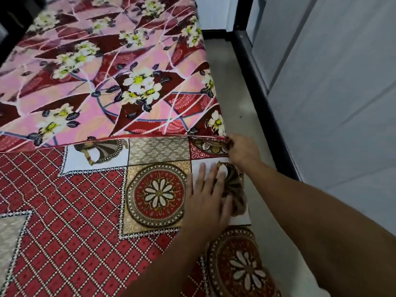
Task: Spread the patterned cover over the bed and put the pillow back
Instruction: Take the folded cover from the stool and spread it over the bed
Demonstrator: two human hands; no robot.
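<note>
I see the cover [70, 200] lying over the near part of the bed [215, 88], its far hem against the floral sheet [102, 67]. Left hand [207, 198] is flat with fingers straight, pressing the cover near the bed's right edge. Right hand [244, 151] is just beyond it, fingers curled, pinching the cover's hem at that edge. Grey floor [242, 99] is to the right of the bed.

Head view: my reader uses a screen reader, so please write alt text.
A person's right hand pinches the far right corner of a red patterned cover while the left hand presses flat on it. A pink floral sheet lies beyond.
</note>
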